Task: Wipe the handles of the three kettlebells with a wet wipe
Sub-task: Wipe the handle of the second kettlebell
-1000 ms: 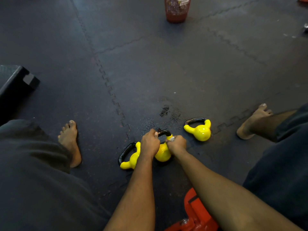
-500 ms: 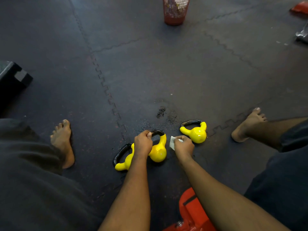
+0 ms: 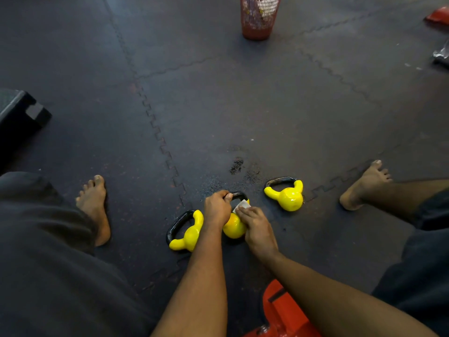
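Note:
Three small yellow kettlebells with black handles lie on the dark rubber floor between my feet. My left hand grips the black handle of the middle kettlebell. My right hand holds a white wet wipe and presses it against the right side of that same handle. The left kettlebell lies tilted beside my left forearm, its handle toward the left. The right kettlebell rests apart, untouched.
A red mesh bin stands far ahead. A black block sits at the left edge. Red equipment is right below my arms. My bare feet flank the kettlebells. A dark wet patch marks the floor.
My right hand with the wipe drew away to the right of the middle kettlebell, then came back onto its handle. My left hand kept its grip on that handle.

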